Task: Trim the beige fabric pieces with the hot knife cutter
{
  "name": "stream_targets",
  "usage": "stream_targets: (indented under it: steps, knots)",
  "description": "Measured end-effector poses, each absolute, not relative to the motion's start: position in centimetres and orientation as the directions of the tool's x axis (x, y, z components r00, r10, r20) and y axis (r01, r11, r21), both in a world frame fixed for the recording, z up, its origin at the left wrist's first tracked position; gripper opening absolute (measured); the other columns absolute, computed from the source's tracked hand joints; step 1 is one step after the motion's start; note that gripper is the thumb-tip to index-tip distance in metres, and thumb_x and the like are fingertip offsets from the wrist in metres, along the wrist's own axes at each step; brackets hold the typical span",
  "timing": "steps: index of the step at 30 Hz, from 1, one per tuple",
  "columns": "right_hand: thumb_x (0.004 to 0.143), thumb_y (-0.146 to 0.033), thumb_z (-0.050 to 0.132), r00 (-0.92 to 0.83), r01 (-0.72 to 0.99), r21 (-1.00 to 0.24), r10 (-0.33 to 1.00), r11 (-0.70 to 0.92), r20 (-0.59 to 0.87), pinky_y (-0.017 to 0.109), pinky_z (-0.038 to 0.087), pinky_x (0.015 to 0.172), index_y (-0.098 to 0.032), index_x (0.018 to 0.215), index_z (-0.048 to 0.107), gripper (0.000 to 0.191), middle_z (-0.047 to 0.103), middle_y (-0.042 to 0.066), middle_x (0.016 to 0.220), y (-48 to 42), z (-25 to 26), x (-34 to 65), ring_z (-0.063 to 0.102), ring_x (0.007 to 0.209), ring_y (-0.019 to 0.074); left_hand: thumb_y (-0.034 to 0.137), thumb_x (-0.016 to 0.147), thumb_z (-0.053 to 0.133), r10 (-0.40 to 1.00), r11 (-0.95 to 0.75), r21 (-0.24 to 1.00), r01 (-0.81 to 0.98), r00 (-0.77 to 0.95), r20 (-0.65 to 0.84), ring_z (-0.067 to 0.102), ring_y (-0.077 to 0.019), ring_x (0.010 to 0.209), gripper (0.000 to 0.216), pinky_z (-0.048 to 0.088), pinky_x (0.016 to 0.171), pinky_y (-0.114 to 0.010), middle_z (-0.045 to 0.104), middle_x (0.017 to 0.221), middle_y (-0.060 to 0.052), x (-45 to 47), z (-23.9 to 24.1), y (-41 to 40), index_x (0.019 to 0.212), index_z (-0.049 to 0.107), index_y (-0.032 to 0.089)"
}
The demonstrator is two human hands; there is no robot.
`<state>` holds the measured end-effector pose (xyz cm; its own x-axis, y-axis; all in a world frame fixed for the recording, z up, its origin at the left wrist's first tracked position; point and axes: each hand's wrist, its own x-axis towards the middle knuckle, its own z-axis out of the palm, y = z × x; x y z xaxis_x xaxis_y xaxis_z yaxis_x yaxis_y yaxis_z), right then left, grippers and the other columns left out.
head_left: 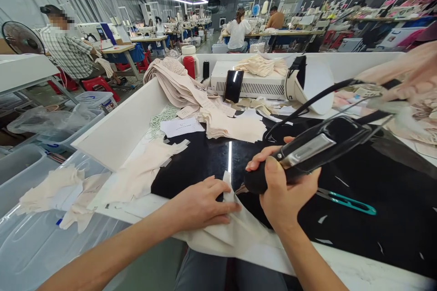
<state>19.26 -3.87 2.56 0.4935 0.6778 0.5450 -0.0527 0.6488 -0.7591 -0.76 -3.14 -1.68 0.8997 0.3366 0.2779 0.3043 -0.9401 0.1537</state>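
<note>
My right hand [283,191] is closed round the handle of a black corded hand tool [307,152], whose tip points down at the near edge of the black work surface [375,182]. My left hand [201,202] lies flat with fingers spread on a piece of cream fabric [235,232] that hangs over the table's front edge. The tool's tip sits just right of my left fingertips, above the fabric. A black cable [307,102] runs from the tool toward the back right.
Teal thread snips [348,201] lie right of my right hand. Stacks of cream fabric pieces [218,120] and a white machine [252,82] stand at the back. A white side wall [119,132] bounds the left; clear bins [41,236] hold scraps. People sit at far tables.
</note>
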Motion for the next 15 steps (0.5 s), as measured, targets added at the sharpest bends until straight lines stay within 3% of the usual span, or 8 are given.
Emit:
stream_targets:
  steps: [9, 15]
  knots:
    - [0.091, -0.039, 0.091, 0.516, -0.062, -0.760, 0.672, 0.647, 0.531, 0.034, 0.060, 0.062, -0.027, 0.123, 0.060, 0.046, 0.074, -0.006, 0.083, -4.3, 3.6, 21.0, 0.068, 0.059, 0.0152, 0.043, 0.111, 0.069, 0.367, -0.928, 0.162, 0.336, 0.900, 0.234, 0.065, -0.0269, 0.116, 0.040, 0.058, 0.111, -0.042, 0.066, 0.139, -0.015, -1.0, -0.9, -3.2, 0.146, 0.069, 0.025]
    - [0.087, -0.036, 0.093, 0.510, 0.030, -0.794, 0.674, 0.607, 0.534, 0.031, 0.061, 0.065, -0.028, 0.104, 0.060, 0.038, 0.075, -0.005, 0.086, -4.2, 3.6, 22.9, 0.070, 0.065, 0.0154, 0.023, 0.117, 0.054, 0.550, -0.819, 0.310, 0.483, 0.815, 0.182, 0.072, -0.0213, 0.108, 0.034, 0.063, 0.095, -0.033, 0.075, 0.118, -0.007, -0.2, -0.1, -3.1, 0.149, 0.066, 0.023]
